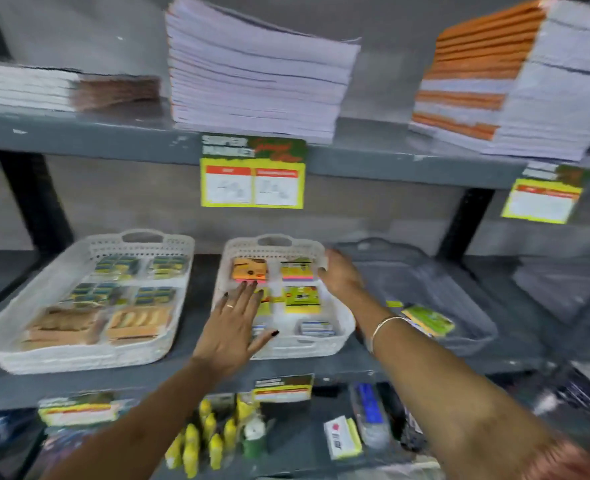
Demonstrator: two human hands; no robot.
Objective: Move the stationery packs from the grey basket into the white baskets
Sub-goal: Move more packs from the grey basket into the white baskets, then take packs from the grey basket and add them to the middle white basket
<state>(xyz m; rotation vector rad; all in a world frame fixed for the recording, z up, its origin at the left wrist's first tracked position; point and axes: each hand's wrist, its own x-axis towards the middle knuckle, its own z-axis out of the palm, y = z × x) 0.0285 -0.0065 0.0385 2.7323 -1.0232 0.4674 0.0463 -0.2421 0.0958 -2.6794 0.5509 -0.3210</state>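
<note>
A: Head view: both hands are at the middle white basket. The left hand lies spread and flat over its near-left corner, fingers splayed, holding nothing. The right hand curls over the far-right rim; I cannot tell whether it is pinching a pack or just gripping the edge.

B: Where are the packs left to move?

A: In the grey basket, just right of the right wrist. A green pack lies at its near-left side, with a smaller yellow one peeking out beside the forearm. The other white basket, left of the left hand, looks full in tidy rows.

B: So how should this step go?

A: My judgement: steady the middle basket with the left hand, since it sits near the shelf's front edge. Then the right hand reaches across for the green pack, lifts it clear of the rim, and lays it flat in an open patch, lined up with the yellow packs there.
</note>
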